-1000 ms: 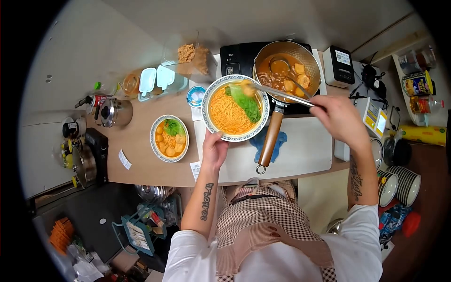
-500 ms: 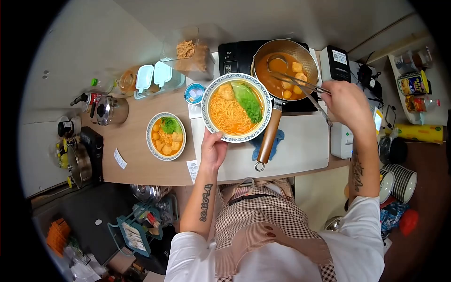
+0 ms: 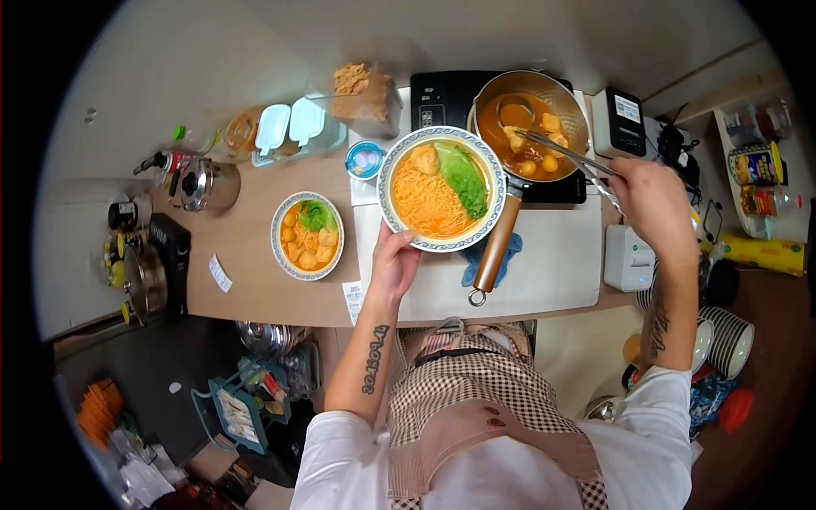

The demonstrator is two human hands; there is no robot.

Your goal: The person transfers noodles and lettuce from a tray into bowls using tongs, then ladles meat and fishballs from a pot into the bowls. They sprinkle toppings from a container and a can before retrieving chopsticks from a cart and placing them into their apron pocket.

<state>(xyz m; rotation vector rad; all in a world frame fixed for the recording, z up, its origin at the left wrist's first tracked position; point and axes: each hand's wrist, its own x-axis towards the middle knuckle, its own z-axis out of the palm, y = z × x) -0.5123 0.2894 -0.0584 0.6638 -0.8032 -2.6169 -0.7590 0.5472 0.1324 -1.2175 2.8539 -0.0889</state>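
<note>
In the head view, the right hand [image 3: 650, 204] grips slim silver metal tongs [image 3: 578, 159], their long axis running left and far into the round hammered-metal saucepan [image 3: 572, 109], tips at a golden-brown chunk [image 3: 513, 138]; whether they pinch it, I cannot tell. The nearer left hand [image 3: 396, 257] grasps the white, blue-patterned round noodle bowl [image 3: 385, 204], left and near of the saucepan.
</note>
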